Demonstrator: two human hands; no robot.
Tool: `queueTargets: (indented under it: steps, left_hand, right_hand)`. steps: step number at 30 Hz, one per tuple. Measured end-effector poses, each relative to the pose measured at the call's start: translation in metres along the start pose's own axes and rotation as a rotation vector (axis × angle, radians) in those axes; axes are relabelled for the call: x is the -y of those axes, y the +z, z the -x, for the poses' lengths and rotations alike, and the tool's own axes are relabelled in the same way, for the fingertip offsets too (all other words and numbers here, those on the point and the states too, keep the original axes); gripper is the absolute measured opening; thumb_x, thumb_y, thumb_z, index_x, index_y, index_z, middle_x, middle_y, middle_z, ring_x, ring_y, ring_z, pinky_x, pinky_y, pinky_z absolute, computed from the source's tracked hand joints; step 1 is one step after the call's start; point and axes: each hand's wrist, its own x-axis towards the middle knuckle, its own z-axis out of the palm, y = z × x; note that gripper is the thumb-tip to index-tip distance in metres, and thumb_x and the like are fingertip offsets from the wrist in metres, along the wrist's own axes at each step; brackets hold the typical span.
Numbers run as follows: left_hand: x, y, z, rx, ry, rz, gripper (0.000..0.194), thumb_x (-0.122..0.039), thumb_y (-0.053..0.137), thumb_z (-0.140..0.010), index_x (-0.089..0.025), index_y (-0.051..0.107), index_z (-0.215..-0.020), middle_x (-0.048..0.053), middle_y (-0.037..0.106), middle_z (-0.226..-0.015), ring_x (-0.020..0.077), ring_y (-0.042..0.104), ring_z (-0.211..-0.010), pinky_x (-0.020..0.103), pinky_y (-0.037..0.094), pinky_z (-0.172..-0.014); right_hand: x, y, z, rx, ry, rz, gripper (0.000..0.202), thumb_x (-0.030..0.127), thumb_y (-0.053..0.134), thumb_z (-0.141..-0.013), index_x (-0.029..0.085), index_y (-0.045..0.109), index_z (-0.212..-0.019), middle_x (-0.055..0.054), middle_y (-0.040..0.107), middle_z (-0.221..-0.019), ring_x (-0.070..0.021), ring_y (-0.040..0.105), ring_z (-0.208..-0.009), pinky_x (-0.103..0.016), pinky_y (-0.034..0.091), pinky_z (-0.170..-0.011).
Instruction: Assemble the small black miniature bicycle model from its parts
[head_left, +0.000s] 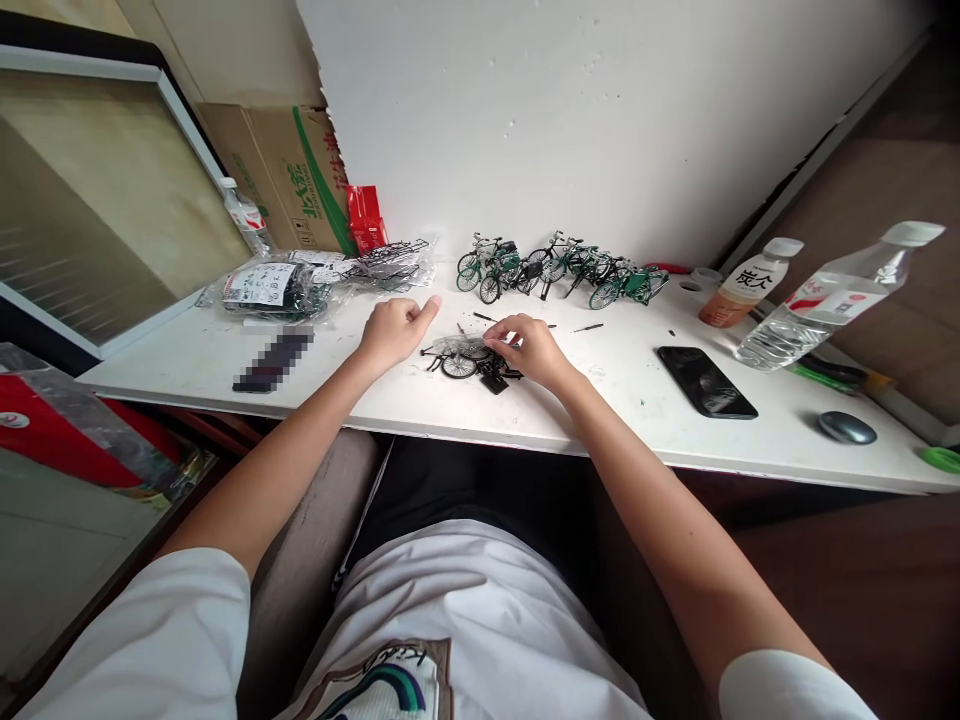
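A pale wall (555, 120) is rising behind a white table (360, 400), which is stretching across the view. At the left, a light-framed panel (82, 170) is leaning back, and a brown cardboard box (277, 180) is standing against the wall behind the table. Plastic bags (259, 285) with printed labels are lying at the table's back left, holding dark parts that are showing through. At the right, a large clear bottle (825, 300) is tilting in the view and holding clear liquid; just beside it, a smaller bottle (750, 280) is holding orange-brown liquid. Another clear bottle (247, 215) is standing by the box, near a red packet (366, 218).

Green and black model bicycles (555, 265) are standing close together along the back. The left hand (397, 330) is hovering near the table's middle, its grip opening between the thumb and the curling fingers. The right hand (517, 345) is closing its grip on some thin clear plastic (461, 345), directly over a black model bicycle (459, 365) that is lying at the table's front middle; its finer parts are too small to tell. A phone (706, 382) is lying at the right, with a dark mouse (847, 427) resting nearer the edge. Thin dark rods (588, 328) are lying behind the right hand.
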Motion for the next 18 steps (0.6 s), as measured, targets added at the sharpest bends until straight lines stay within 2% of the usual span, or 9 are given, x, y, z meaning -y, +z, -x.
queueTargets:
  steps: [1, 2, 4, 6, 9, 13, 18]
  left_hand:
    - [-0.004, -0.001, 0.001, -0.064, 0.106, -0.074, 0.055, -0.069, 0.062, -0.095, -0.02, 0.07, -0.072, 0.011, 0.072, -0.077, 0.0278, 0.072, -0.086, 0.037, 0.055, -0.082]
    - [-0.009, 0.0, 0.001, -0.056, 0.208, -0.108, 0.049, -0.067, 0.068, -0.092, -0.019, 0.074, -0.083, 0.011, 0.075, -0.089, 0.0269, 0.072, -0.091, 0.037, 0.055, -0.086]
    - [-0.017, 0.002, 0.001, 0.026, 0.334, -0.13, 0.048, -0.063, 0.078, -0.087, -0.019, 0.078, -0.107, 0.012, 0.078, -0.111, 0.0278, 0.071, -0.106, 0.038, 0.054, -0.095]
    - [-0.022, 0.005, -0.002, 0.141, 0.387, -0.158, 0.046, -0.058, 0.081, -0.086, -0.021, 0.08, -0.112, 0.012, 0.079, -0.118, 0.0301, 0.07, -0.114, 0.041, 0.052, -0.102]
    - [-0.025, 0.009, -0.009, 0.249, 0.407, -0.172, 0.03, -0.05, 0.073, -0.095, -0.022, 0.084, -0.102, 0.009, 0.082, -0.109, 0.03, 0.073, -0.11, 0.042, 0.052, -0.103]
    - [-0.03, 0.005, -0.019, 0.25, 0.383, -0.118, 0.028, -0.045, 0.071, -0.097, -0.021, 0.084, -0.098, 0.008, 0.084, -0.105, 0.0286, 0.076, -0.103, 0.041, 0.054, -0.099]
    - [-0.043, -0.007, -0.027, 0.249, 0.328, -0.09, 0.029, -0.046, 0.075, -0.094, -0.02, 0.085, -0.099, 0.009, 0.085, -0.102, 0.0285, 0.077, -0.1, 0.041, 0.057, -0.098]
  right_hand:
    - [0.0, 0.0, 0.0, -0.003, 0.001, 0.0, 0.026, 0.045, 0.071, -0.1, 0.022, 0.081, -0.096, -0.01, 0.083, -0.104, -0.0303, 0.074, -0.097, -0.048, 0.062, -0.086]
    - [-0.001, 0.0, 0.0, -0.004, 0.002, 0.001, 0.027, 0.047, 0.071, -0.1, 0.022, 0.081, -0.096, -0.01, 0.083, -0.104, -0.0304, 0.074, -0.096, -0.049, 0.062, -0.087]
    - [-0.001, 0.0, -0.001, -0.008, 0.008, -0.005, 0.031, 0.051, 0.071, -0.1, 0.022, 0.081, -0.096, -0.011, 0.083, -0.104, -0.0303, 0.074, -0.096, -0.05, 0.062, -0.087]
    - [0.0, 0.0, -0.001, -0.016, 0.015, -0.022, 0.033, 0.053, 0.071, -0.099, 0.022, 0.08, -0.096, -0.011, 0.082, -0.105, -0.0302, 0.074, -0.096, -0.049, 0.062, -0.085]
    - [0.001, -0.001, -0.001, -0.032, 0.033, -0.047, 0.035, 0.055, 0.07, -0.099, 0.022, 0.079, -0.104, -0.011, 0.082, -0.106, -0.03, 0.074, -0.098, -0.046, 0.062, -0.081]
    - [-0.002, -0.002, -0.001, -0.091, 0.074, -0.048, 0.048, 0.063, 0.068, -0.1, 0.023, 0.073, -0.127, -0.01, 0.081, -0.107, -0.0298, 0.073, -0.104, -0.043, 0.06, -0.08]
    - [-0.012, -0.002, -0.001, -0.235, 0.191, -0.091, 0.059, 0.075, 0.05, -0.104, 0.023, 0.068, -0.124, -0.01, 0.08, -0.106, -0.0283, 0.074, -0.104, -0.039, 0.057, -0.079]
